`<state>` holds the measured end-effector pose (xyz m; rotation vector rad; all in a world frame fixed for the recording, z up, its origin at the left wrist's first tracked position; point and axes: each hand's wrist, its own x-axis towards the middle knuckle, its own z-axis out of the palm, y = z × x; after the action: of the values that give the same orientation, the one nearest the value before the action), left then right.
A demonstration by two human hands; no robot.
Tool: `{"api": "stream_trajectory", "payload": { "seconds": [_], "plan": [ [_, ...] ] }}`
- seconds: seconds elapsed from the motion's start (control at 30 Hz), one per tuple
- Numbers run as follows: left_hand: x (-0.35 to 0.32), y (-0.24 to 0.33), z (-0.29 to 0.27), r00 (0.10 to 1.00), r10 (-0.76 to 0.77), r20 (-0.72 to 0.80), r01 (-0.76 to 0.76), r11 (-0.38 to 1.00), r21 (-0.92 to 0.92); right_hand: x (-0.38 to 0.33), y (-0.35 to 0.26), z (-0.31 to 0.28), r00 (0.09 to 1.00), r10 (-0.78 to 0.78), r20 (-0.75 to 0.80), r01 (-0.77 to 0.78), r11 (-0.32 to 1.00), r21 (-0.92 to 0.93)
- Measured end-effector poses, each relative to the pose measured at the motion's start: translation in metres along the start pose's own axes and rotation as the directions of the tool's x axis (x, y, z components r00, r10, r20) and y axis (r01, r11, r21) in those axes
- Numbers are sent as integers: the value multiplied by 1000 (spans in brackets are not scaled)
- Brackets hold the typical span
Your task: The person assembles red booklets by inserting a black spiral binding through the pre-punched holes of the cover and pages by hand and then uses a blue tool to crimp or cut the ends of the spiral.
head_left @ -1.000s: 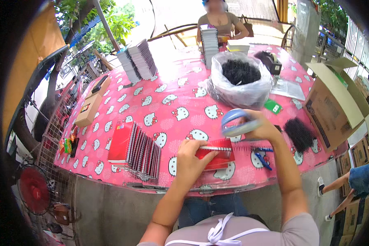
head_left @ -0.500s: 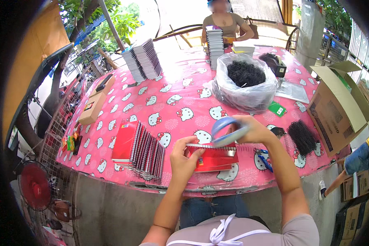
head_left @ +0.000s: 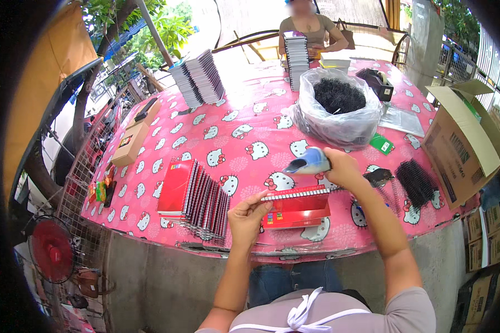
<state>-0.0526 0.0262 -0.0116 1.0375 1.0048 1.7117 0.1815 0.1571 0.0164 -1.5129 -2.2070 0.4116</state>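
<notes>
While the red notebook point(head_left: 295, 209) lies on the pink desk point(head_left: 244, 139), the left hand point(head_left: 246, 217) pinches its spiral edge between narrow fingers point(head_left: 259, 200); the right hand point(head_left: 341, 168) grips a blue tool point(head_left: 310, 162) above it.

You've got one view: head cam, fisheye, looking down and fwd over the desk point(head_left: 250, 139), near edge close below, far end w/ a seated person opposite; edges bend at rim.

On the pink patterned table point(head_left: 244, 133): red spiral-bound notebook point(head_left: 296, 206) before me; fanned row of red spiral notebooks point(head_left: 197, 197) to its left; clear plastic bag of black coils point(head_left: 339, 114) behind; open brown cardboard box point(head_left: 464, 141) far right.
</notes>
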Motion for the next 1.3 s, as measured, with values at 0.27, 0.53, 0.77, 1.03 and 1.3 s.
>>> {"api": "stream_trajectory", "payload": {
  "seconds": [0.27,0.53,0.77,1.03,1.3],
  "plan": [
    [-12,41,22,832,479,280,-555,738,384,-95,66,17,978,-90,-186,66,989,-134],
    [-51,-7,46,851,335,406,-515,684,516,-170,66,17,972,222,-77,-233,947,-222],
    [-47,-7,47,812,420,405,-581,643,499,-177,-49,-22,931,-275,-240,333,908,255],
    [-51,-8,39,807,435,398,-584,685,436,-165,-48,-18,902,-29,431,-359,502,787],
    [-14,81,11,814,559,-157,-439,770,462,-158,-26,-18,997,78,-6,-50,693,719]
  ]
}}
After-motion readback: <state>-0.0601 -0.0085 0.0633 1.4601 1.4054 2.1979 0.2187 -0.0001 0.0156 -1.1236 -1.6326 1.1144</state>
